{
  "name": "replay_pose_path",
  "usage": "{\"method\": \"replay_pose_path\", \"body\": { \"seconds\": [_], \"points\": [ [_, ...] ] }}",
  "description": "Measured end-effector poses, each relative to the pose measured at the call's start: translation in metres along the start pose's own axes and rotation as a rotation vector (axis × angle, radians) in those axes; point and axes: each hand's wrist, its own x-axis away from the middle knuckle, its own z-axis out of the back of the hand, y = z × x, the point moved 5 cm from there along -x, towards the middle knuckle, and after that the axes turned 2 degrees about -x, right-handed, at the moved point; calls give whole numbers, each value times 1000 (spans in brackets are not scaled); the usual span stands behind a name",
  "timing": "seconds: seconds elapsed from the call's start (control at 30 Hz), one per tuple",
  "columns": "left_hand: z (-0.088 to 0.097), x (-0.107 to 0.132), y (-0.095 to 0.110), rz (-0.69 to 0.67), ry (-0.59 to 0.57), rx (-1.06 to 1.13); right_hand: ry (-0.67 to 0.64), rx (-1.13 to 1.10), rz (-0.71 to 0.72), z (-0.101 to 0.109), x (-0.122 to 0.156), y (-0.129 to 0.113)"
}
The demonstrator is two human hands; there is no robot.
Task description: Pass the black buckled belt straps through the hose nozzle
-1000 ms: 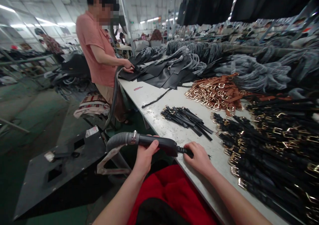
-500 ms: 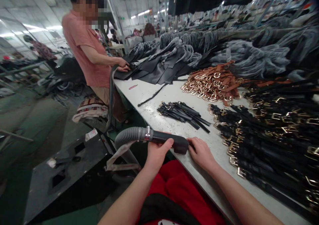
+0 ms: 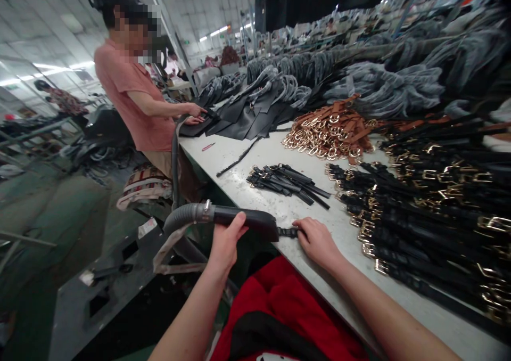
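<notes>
My left hand (image 3: 227, 239) is wrapped round the black handle of a hose nozzle (image 3: 255, 223), thumb on top. A grey corrugated hose (image 3: 186, 214) is clamped to its back end. My right hand (image 3: 317, 239) pinches one end of a short black strap (image 3: 288, 232) at the table edge. The strap's other end lies against the nozzle's mouth, and I cannot tell whether it goes inside. A small pile of black buckled straps (image 3: 283, 182) lies just beyond my hands on the pale table (image 3: 227, 149).
A large heap of black straps with gold buckles (image 3: 423, 233) covers the right side. Behind it lie brown straps with gold rings (image 3: 331, 129). A co-worker (image 3: 123, 89) stands at the far left end, by black sheets (image 3: 239, 122). A dark machine box (image 3: 107, 292) stands low at left.
The nozzle and my left hand have shifted left, away from my right hand. A stretch of black strap now shows between them. The camera view has also shifted slightly.
</notes>
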Motion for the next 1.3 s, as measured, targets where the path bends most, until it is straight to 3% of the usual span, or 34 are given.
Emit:
{"method": "replay_pose_path", "body": {
  "seconds": [0.13, 0.3, 0.43, 0.67, 0.87, 1.03, 1.13, 1.3],
  "points": [
    [34, 3, 12, -30, 78, 75, 10, 22, 28, 3, 0, -5],
    [43, 18, 19, 11, 49, 165, -13, 103, 91, 8, 8, -12],
    [34, 25, 14, 26, 15, 175, -61, 50, 137, 9, 24, -16],
    [-13, 31, -13, 3, -98, 53, -53, -76, 96, 6, 28, -7],
    [-5, 39, -9, 13, -132, 42, -50, -83, 92, 3, 27, -3],
    [-17, 46, -16, -33, -162, 10, -53, -67, 89, 2, 28, -1],
    [-5, 37, -13, 30, -79, 76, -52, -52, 87, 2, 28, -3],
    [41, 19, 9, 27, 81, 197, -66, -19, 87, 5, 28, -6]
  ]
}}
